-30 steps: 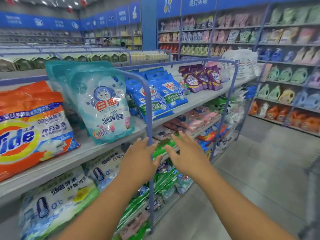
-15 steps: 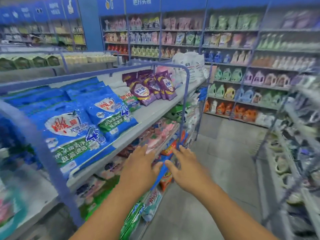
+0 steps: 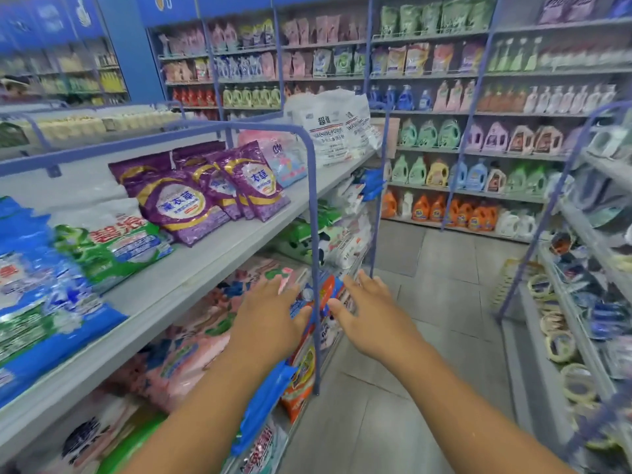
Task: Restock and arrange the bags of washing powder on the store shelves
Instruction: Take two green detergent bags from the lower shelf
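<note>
Along the aisle's left-hand gondola, both hands are extended forward at the level of the lower shelf, neither holding anything. The left hand (image 3: 270,313) is spread wide, palm down, fingers straight, in front of the pink bags (image 3: 191,336) on the lower tier. The right hand (image 3: 369,309) is likewise wide and flat, just right of the blue upright rail (image 3: 313,234) that divides one bay from the next. Whether either hand touches the stock cannot be told; the frame is blurred.

The washing powder is all on the shelves. On the upper shelf (image 3: 205,268) the purple bags (image 3: 191,200) lean back in an overlapping row, faces outward, which keeps labels legible and stops them sliding off the lip. Beside them lies a green and white bag (image 3: 119,241), flat rather than propped, and a blue bag (image 3: 44,302) overhangs the shelf edge. White sacks (image 3: 335,128) stand stacked at the far end. Orange and blue packs (image 3: 301,374) stand pressed against the rail below.

Judgement: the empty hands suggest a reach toward the lower tier to straighten or pull forward stock. The overhanging blue bag is the likeliest to slip.
</note>
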Tool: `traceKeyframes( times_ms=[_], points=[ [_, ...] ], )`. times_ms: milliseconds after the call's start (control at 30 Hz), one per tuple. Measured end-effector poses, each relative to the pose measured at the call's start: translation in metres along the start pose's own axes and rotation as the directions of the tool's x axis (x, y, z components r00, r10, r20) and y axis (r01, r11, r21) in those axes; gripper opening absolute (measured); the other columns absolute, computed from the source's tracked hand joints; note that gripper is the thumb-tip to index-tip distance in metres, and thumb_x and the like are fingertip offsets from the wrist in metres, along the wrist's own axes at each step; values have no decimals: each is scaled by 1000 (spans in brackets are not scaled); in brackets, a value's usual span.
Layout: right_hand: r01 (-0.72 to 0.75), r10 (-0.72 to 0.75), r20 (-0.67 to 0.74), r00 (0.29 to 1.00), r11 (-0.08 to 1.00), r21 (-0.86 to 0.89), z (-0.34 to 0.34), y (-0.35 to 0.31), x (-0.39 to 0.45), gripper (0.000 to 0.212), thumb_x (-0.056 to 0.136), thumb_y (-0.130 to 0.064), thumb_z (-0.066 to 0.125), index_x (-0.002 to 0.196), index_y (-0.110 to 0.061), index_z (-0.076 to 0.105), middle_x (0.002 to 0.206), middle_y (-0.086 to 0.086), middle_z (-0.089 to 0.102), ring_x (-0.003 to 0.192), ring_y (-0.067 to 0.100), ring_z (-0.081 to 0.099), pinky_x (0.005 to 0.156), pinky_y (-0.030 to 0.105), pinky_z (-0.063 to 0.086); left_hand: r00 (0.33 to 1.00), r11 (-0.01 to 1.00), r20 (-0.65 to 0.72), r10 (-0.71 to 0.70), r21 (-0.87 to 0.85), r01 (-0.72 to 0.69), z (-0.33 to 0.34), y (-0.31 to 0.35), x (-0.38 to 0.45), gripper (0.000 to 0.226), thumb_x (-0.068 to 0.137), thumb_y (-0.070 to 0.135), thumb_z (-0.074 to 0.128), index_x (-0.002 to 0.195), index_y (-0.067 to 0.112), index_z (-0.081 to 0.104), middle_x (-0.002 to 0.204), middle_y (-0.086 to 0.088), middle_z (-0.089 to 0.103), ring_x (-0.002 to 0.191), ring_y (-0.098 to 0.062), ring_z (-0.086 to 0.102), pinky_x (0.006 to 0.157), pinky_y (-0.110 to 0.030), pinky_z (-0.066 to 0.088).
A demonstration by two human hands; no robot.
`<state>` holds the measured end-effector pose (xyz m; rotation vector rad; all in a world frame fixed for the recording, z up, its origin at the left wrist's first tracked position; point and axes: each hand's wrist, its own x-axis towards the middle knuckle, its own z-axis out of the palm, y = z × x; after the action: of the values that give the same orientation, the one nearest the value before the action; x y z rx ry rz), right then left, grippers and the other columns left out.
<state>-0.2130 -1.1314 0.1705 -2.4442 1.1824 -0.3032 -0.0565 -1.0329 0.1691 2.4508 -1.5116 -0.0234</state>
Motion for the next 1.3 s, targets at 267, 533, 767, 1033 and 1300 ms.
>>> traceKeyframes(
  times_ms=[267,533,767,1033,1300],
  points=[
    [42,-43,57,997,999,9,-47,83,144,69,101,-63,33,161,-32,16,170,-1,2,156,25,0,125,43,10,995,992,24,-99,-76,101,38,62,146,62,100,56,44,156,30,34,168,-5,21,155,-25,16,125,-41,19],
    [29,-28,98,995,999,-16,-26,142,306,70,101,-61,34,161,-27,18,170,1,4,156,25,4,125,39,9,985,968,73,-155,-189,166,112,70,298,61,103,50,43,158,28,29,169,-3,16,156,-23,10,124,-39,17],
    [22,-16,169,985,999,-31,-10,172,438,71,101,-63,32,161,-29,16,170,-1,2,156,24,2,124,41,12,980,952,91,-176,-235,193,156,68,438,65,101,51,46,159,27,26,169,-6,15,155,-24,14,122,-37,23],
    [142,-141,247,959,990,12,7,194,576,65,102,-57,34,160,-29,20,170,1,7,156,23,5,125,41,12,929,900,145,-341,-236,367,184,58,549,58,102,44,47,155,25,34,168,-9,15,154,-26,14,118,-38,28],
    [384,-362,402,841,923,29,23,236,714,69,102,-57,35,159,-20,23,169,8,13,155,27,11,124,45,20,717,704,154,-679,-141,697,229,70,634,68,100,52,45,159,26,24,165,-12,24,153,-29,20,119,-40,30]
  ],
)
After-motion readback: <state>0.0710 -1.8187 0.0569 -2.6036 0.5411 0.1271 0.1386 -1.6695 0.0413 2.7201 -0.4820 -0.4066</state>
